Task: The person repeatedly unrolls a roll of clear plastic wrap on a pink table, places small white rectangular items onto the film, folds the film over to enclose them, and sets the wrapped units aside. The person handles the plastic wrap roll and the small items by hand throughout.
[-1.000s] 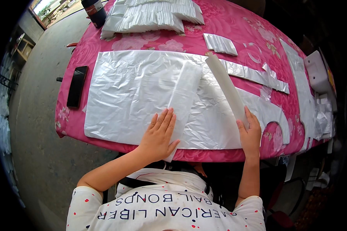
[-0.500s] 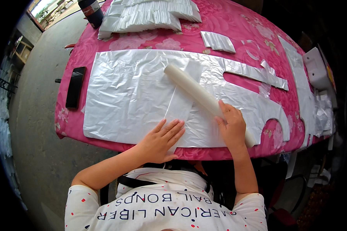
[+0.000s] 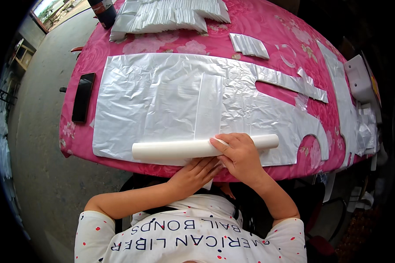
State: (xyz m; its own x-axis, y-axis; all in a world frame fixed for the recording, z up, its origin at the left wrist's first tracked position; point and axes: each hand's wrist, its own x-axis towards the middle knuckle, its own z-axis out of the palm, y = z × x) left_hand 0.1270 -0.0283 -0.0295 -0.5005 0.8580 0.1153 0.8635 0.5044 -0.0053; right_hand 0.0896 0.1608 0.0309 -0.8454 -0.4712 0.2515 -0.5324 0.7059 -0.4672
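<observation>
A white roll (image 3: 175, 149), shaped like a long smooth tube, lies crosswise near the front edge of a stack of silvery-white plastic bags (image 3: 125, 101). My right hand (image 3: 239, 158) is closed around the roll right of its middle, thumb toward me. Just below the roll, my left hand (image 3: 193, 177) rests flat with fingers stretched out, its fingertips close to the right hand and partly hidden by it. A narrow folded plastic strip (image 3: 208, 105) lies over the middle of the bags and runs toward my left hand. The bags' right end has cut-out handle shapes.
A black phone (image 3: 84, 97) lies at the left on the pink flowered tablecloth (image 3: 289, 30). Folded plastic bags (image 3: 166, 19) are heaped at the back beside a dark bottle (image 3: 103, 12). A small folded bundle (image 3: 249, 46) sits behind the bags; a white container (image 3: 360, 81) stands far right.
My right hand has brought the roll nearer and turned it from slanting to nearly level across the bags. My left hand has shifted slightly toward me and right. The strip lies straighter.
</observation>
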